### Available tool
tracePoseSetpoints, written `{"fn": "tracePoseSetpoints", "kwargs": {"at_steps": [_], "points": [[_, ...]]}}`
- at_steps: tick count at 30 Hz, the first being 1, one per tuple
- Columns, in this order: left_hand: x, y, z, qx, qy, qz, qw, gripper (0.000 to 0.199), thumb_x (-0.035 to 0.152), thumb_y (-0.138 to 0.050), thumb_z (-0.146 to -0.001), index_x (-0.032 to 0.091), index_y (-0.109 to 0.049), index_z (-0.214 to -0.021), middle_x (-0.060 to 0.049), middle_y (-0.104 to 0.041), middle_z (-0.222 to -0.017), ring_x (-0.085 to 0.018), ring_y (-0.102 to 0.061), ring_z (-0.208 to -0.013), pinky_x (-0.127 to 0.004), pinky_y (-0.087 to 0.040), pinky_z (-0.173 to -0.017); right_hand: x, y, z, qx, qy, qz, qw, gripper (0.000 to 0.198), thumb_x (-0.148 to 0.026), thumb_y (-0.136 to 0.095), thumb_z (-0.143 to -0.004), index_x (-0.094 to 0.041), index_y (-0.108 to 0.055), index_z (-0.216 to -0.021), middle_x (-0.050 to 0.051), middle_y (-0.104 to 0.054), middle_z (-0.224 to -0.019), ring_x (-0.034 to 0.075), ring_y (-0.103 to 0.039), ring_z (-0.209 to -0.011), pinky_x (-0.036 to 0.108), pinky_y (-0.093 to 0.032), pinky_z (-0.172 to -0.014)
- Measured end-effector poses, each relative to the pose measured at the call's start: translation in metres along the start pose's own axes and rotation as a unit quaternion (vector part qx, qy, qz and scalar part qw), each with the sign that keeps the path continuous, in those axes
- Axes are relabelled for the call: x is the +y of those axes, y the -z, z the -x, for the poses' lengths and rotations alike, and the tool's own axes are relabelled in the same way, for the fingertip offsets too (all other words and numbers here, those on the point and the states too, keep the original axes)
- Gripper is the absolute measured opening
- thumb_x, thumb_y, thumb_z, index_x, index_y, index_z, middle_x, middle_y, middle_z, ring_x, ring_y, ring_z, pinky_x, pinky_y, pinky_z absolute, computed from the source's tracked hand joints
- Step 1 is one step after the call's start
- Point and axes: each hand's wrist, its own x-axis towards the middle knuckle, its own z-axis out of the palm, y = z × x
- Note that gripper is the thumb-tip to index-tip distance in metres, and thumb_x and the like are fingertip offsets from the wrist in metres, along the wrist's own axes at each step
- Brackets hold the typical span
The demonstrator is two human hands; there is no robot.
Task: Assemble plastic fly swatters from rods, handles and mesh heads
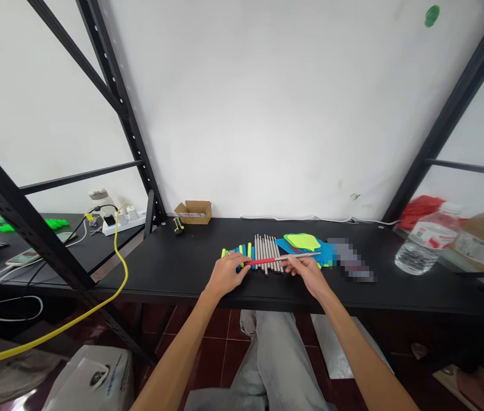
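Note:
My left hand (226,274) is closed around the red end of a thin metal rod with a red grip (261,261). My right hand (305,270) pinches the same rod along its silver part, so it lies nearly level between both hands. Just behind it, several silver metal rods (263,246) stand side by side in a row on the black table. Short yellow and blue tubes (249,249) lie left of them, partly covered by my left hand. Beyond my right hand is a pile of flat lime-yellow pieces (302,241) and blue pieces (283,246).
An open cardboard box (194,212) and a tape measure (178,226) sit at the table's back left. A blurred patch (353,260) lies right of the pile. Farther right stands a large water bottle (428,242). A yellow cable (122,268) runs by the left rack post.

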Motion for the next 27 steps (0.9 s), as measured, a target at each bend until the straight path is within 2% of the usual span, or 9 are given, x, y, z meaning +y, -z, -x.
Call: {"fn": "tracePoseSetpoints", "kwargs": {"at_steps": [5,16,27], "points": [[0.001,0.002,0.0,-0.007,0.0,0.001,1.0,0.023,0.033,-0.053,-0.095,0.026,-0.071,-0.107,-0.003,-0.073,-0.105,-0.02,-0.065,-0.097,-0.035,-0.05,-0.092,-0.003,-0.001,0.001,-0.005,0.001,0.016,1.0,0.044,-0.057,-0.063,-0.085,-0.017,-0.08,-0.083,0.01,-0.073,-0.075,0.017,-0.057,-0.064,0.029,-0.042,-0.058],[0.002,0.003,-0.001,-0.004,-0.002,0.005,1.0,0.021,0.032,-0.054,-0.094,0.026,-0.071,-0.106,-0.003,-0.073,-0.105,-0.02,-0.066,-0.098,-0.034,-0.05,-0.093,-0.002,-0.001,0.0,-0.025,-0.011,0.029,0.999,0.046,-0.06,-0.061,-0.084,-0.018,-0.08,-0.084,0.01,-0.073,-0.078,0.017,-0.057,-0.065,0.029,-0.042,-0.059],[0.003,0.003,-0.001,-0.009,-0.005,0.009,1.0,0.021,0.03,-0.055,-0.094,0.026,-0.071,-0.107,-0.003,-0.073,-0.106,-0.02,-0.066,-0.099,-0.035,-0.05,-0.094,-0.012,-0.006,0.004,-0.027,-0.014,0.035,0.999,0.045,-0.061,-0.063,-0.082,-0.018,-0.079,-0.083,0.01,-0.074,-0.081,0.019,-0.06,-0.067,0.03,-0.045,-0.059]]}}
